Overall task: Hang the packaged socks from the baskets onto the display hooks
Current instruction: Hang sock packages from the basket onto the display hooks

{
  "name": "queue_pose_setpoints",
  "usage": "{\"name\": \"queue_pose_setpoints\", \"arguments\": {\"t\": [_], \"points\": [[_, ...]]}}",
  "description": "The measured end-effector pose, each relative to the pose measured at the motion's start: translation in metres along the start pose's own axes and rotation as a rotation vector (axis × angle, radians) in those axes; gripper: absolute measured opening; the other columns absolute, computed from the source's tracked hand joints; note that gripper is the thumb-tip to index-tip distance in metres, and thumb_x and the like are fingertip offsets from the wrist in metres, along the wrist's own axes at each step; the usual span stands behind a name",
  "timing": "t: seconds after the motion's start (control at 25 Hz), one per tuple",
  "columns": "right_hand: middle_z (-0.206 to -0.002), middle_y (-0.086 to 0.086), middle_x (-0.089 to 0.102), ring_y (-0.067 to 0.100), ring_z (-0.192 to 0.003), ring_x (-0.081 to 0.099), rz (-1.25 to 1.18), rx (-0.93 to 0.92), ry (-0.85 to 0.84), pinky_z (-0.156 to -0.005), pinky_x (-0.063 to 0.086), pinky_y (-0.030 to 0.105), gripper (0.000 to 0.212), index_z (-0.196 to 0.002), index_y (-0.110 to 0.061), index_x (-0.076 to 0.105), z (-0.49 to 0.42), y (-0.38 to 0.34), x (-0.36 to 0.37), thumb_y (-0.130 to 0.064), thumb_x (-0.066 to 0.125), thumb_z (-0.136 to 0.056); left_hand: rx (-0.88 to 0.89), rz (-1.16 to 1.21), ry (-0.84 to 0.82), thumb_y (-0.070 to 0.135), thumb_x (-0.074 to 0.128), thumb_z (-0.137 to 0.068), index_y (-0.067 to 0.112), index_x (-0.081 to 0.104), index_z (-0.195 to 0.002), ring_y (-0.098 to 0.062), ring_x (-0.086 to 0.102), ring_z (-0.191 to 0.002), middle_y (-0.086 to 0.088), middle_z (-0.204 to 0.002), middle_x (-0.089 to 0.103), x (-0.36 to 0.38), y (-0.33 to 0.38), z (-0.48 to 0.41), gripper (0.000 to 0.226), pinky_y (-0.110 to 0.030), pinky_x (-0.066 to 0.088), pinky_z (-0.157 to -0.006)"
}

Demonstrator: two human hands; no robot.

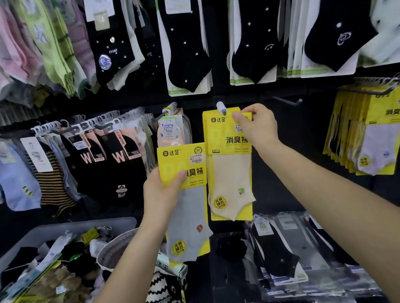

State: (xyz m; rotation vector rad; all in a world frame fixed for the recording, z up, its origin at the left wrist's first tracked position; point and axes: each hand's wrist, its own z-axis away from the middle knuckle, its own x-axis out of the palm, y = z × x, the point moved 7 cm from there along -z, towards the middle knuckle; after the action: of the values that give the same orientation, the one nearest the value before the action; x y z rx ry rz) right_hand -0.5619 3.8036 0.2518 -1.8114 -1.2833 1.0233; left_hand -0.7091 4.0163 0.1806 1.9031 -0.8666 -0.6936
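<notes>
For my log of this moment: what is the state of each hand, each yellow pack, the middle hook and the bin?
Left hand: grips grey pack.
Right hand: pinches beige pack at its top.
Grey pack: held, not hung.
Beige pack: on the hook.
Hook: carries yellow packs.
Bin: holds loose packs.

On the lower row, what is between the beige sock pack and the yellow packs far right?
An empty hook on the dark back panel, seen in the head view; nothing hangs on it.
</notes>
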Motion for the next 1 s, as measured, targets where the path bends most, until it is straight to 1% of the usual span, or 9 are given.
{"name": "queue_pose_setpoints", "arguments": {"t": [0.12,0.2,0.28,0.36,0.44,0.6,0.68,0.84,1.0], "points": [[-0.087,-0.007,0.056,0.007,-0.081,0.055,-0.021,-0.006,0.085,-0.068,0.043,0.022,0.035,-0.112,-0.017,0.052,0.011,0.004,-0.016,-0.036,0.064,-0.085,0.036,0.021,-0.109,0.017,0.067,-0.085,0.035,0.063,-0.076,0.008,0.065,-0.071,0.02,-0.072,0.069,0.016,0.013,0.004,0.02,-0.008,0.049,-0.061],[-0.085,-0.008,0.057,0.004,-0.078,0.054,-0.08,-0.059,0.092,-0.068,0.044,0.015,0.03,-0.108,-0.016,0.055,0.023,0.002,-0.026,-0.035,0.063,-0.087,0.051,0.057,-0.199,0.015,0.066,-0.086,0.036,0.063,-0.078,0.01,0.065,-0.071,0.027,-0.071,0.069,0.033,0.019,0.008,0.023,-0.006,0.048,-0.06],[-0.086,-0.008,0.062,0.004,-0.079,0.058,-0.187,-0.114,-0.059,-0.068,0.046,0.009,0.019,-0.097,-0.017,0.059,0.039,-0.001,-0.022,-0.033,0.063,-0.087,0.061,0.109,-0.271,0.014,0.065,-0.086,0.035,0.064,-0.083,0.008,0.066,-0.075,0.026,-0.075,0.07,0.05,0.026,0.013,0.022,-0.007,0.049,-0.064],[-0.089,-0.003,0.067,0.005,-0.079,0.064,-0.259,-0.124,-0.258,-0.068,0.051,0.015,0.009,-0.089,-0.021,0.062,0.056,-0.004,-0.013,-0.028,0.066,-0.085,0.07,0.15,-0.307,0.014,0.065,-0.086,0.033,0.064,-0.088,0.0,0.068,-0.081,0.016,-0.082,0.072,0.066,0.032,0.015,0.019,-0.015,0.054,-0.071],[-0.084,-0.004,0.068,0.0,-0.07,0.065,-0.283,-0.108,-0.324,-0.059,0.051,0.014,0.004,-0.082,-0.023,0.064,0.064,-0.004,-0.012,-0.023,0.068,-0.084,0.061,0.17,-0.331,0.013,0.065,-0.086,0.025,0.063,-0.093,-0.009,0.069,-0.085,0.004,-0.093,0.072,0.08,0.039,0.014,0.014,-0.024,0.056,-0.076],[-0.079,-0.005,0.064,0.005,-0.067,0.06,-0.278,-0.053,-0.174,-0.052,0.048,0.012,0.008,-0.078,-0.022,0.063,0.046,-0.011,-0.034,-0.022,0.067,-0.085,-0.004,0.169,-0.243,0.017,0.061,-0.089,0.012,0.055,-0.1,-0.008,0.064,-0.082,-0.005,-0.098,0.067,0.09,0.048,0.004,0.013,-0.021,0.053,-0.072],[-0.08,-0.006,0.062,0.004,-0.069,0.058,-0.249,-0.066,-0.174,-0.051,0.046,0.009,0.009,-0.078,-0.022,0.063,0.037,-0.02,-0.035,-0.023,0.067,-0.086,-0.008,0.181,-0.192,0.016,0.057,-0.092,0.005,0.056,-0.103,-0.01,0.063,-0.08,-0.007,-0.095,0.067,0.088,0.052,-0.003,0.015,-0.021,0.051,-0.072],[-0.076,-0.006,0.062,0.003,-0.066,0.058,-0.205,-0.072,-0.211,-0.054,0.048,0.013,0.009,-0.077,-0.023,0.063,0.03,-0.036,-0.022,-0.026,0.067,-0.085,0.006,0.175,-0.125,0.017,0.055,-0.093,0.015,0.057,-0.088,-0.002,0.061,-0.068,0.002,-0.08,0.065,0.076,0.055,-0.013,0.006,-0.013,0.049,-0.061],[-0.069,-0.003,0.062,0.008,-0.064,0.059,-0.227,-0.013,-0.193,-0.065,0.051,0.027,0.011,-0.076,-0.02,0.063,0.028,-0.036,-0.016,-0.025,0.068,-0.083,-0.011,0.181,-0.119,0.017,0.056,-0.092,0.018,0.056,-0.081,-0.006,0.061,-0.067,0.002,-0.076,0.065,0.074,0.053,-0.018,0.011,-0.018,0.049,-0.061]]}}
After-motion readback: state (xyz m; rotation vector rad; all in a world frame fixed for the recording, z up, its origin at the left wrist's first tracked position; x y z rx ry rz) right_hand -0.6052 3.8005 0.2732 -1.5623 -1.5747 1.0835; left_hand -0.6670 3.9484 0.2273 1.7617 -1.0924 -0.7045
